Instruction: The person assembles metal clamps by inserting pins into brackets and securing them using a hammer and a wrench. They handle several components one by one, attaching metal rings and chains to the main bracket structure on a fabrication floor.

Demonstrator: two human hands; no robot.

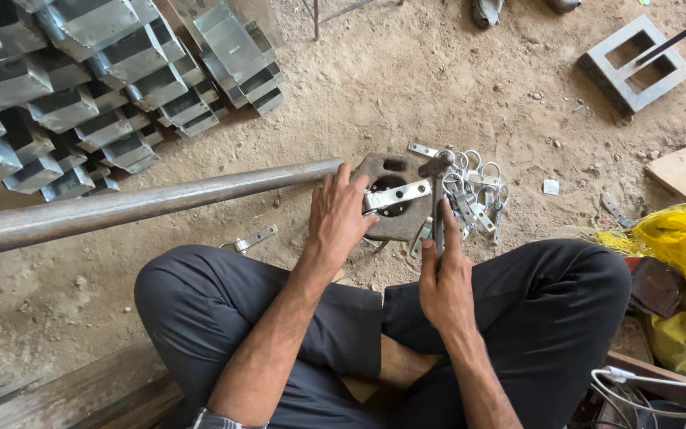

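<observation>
holding a hasp strap [396, 195] flat on the steel block [395, 208] with my left hand [341, 214], fingers spread and pressing. right hand [443, 278] at 5 o'clock is wrapped round the hammer [438, 199]. best to keep fingertips clear of the head. one hammer, one block, one long pipe [144, 205] at 9, too many loose hasps [474, 195] at 3 to count.

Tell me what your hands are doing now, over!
Left hand pressing a metal hasp flat on the iron block. Right hand gripping a hammer, head over the block. Pile of hasps close beside.
</observation>
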